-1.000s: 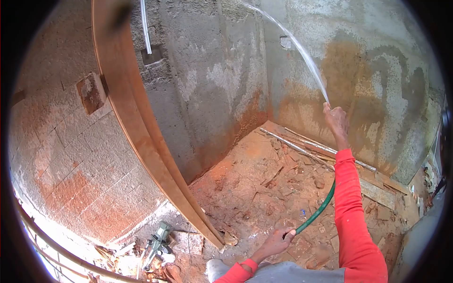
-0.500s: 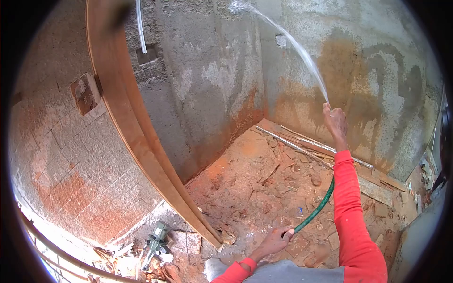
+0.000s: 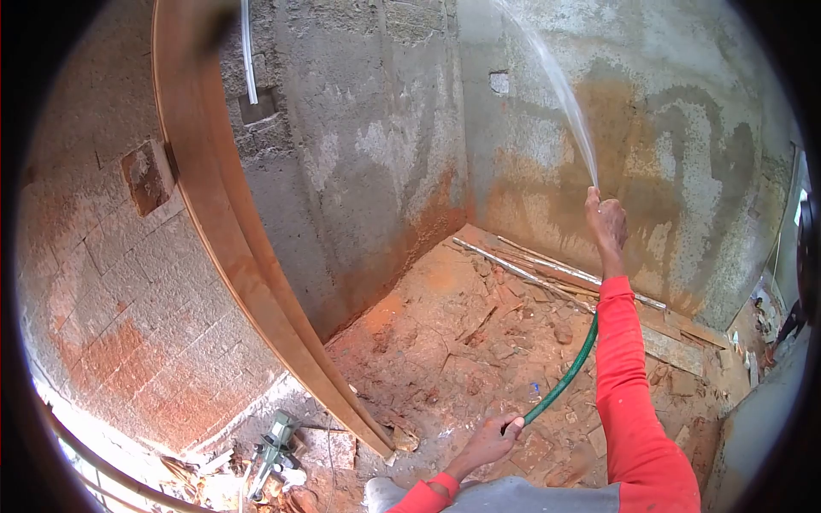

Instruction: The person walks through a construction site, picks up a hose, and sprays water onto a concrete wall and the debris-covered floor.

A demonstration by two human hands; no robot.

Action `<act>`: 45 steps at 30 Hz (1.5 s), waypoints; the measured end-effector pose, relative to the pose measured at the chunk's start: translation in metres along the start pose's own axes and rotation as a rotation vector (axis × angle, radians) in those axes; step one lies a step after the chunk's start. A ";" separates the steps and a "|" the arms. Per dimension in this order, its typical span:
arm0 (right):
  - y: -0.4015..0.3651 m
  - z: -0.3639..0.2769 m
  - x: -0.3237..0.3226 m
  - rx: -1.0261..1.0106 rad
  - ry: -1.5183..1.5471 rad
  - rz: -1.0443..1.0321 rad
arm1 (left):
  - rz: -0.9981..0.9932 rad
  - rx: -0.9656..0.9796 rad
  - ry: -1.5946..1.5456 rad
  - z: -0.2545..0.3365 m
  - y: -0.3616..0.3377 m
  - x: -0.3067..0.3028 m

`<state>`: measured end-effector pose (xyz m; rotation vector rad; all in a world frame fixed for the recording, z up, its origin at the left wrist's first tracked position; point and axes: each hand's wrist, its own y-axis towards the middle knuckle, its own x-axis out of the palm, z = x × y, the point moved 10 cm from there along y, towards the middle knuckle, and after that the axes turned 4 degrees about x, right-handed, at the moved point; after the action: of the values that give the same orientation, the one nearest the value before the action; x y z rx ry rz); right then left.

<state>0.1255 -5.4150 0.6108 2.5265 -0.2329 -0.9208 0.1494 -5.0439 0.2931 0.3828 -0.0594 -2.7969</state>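
My right hand (image 3: 607, 221) is raised in front of the stained wall, its fingers closed on the end of the green hose. A white water jet (image 3: 560, 90) leaves it, arching up and to the left. The green hose (image 3: 564, 382) curves down behind my red right sleeve to my left hand (image 3: 489, 443), which is wrapped around it low in the view, above my grey clothing. The grey concrete wall (image 3: 539, 128) has orange-brown stains and dark wet-looking patches.
Long wooden boards (image 3: 227, 222) stand at the left. A green power tool (image 3: 275, 451) lies at the lower left. Metal bars and planks (image 3: 556, 278) lie along the wall base. Broken rubble covers the reddish floor (image 3: 428, 342). An opening with scattered debris is at the far right.
The view has shifted slightly to the right. The water jet now rises more steeply and its top leaves the frame. Both hands keep their hold on the hose.
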 end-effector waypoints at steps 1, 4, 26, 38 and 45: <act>0.001 0.000 -0.001 0.003 0.008 0.006 | -0.003 -0.003 0.017 -0.003 0.002 0.000; 0.003 -0.003 -0.006 0.005 0.022 0.042 | -0.002 -0.008 0.041 -0.010 0.004 0.001; 0.009 -0.044 -0.003 -0.021 0.087 0.046 | 0.128 0.030 0.000 -0.009 0.007 -0.019; -0.001 -0.075 -0.008 -0.133 0.113 0.113 | 0.142 0.024 -0.032 -0.011 0.005 -0.022; -0.004 -0.074 -0.010 -0.074 0.124 0.047 | 0.176 0.066 -0.019 -0.011 0.004 -0.026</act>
<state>0.1657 -5.3829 0.6657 2.4876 -0.2152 -0.7381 0.1776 -5.0394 0.2893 0.3490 -0.1815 -2.6293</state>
